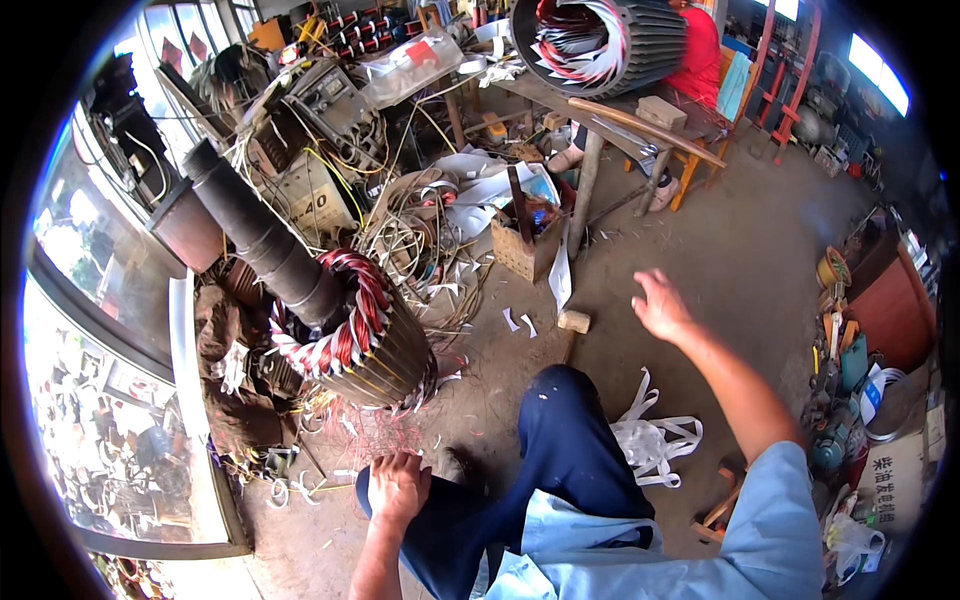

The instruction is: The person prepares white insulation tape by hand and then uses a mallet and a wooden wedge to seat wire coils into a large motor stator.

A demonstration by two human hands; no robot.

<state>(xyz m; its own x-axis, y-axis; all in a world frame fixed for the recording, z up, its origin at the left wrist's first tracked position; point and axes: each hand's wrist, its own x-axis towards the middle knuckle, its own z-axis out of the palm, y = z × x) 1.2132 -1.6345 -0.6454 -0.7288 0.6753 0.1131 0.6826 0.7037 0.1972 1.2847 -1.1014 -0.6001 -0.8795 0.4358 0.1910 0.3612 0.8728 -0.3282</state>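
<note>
My left hand (pixel 398 488) rests on my left knee, its fingers lying loosely over the dark blue trousers and holding nothing. Stretched out over the floor to the front right, my right hand (pixel 660 305) is empty, with its fingers apart. A motor stator (pixel 395 350) stands on end to the front left, red and white windings ringing its top. A dark stepped shaft (pixel 255 225) leans at its opening; how far it goes in is hidden. Past my right knee lies what looks like a wooden mallet (pixel 574 321), its handle partly hidden by the knee.
A wooden bench (pixel 590 170) carries another wound stator (pixel 640 50); a person in red (pixel 697 60) sits behind it. A wooden box (pixel 522 245), tangled wire (pixel 410 235) and paper scraps lie ahead. A white plastic bag (pixel 655 440) is beside my right leg. Clutter lines the right wall.
</note>
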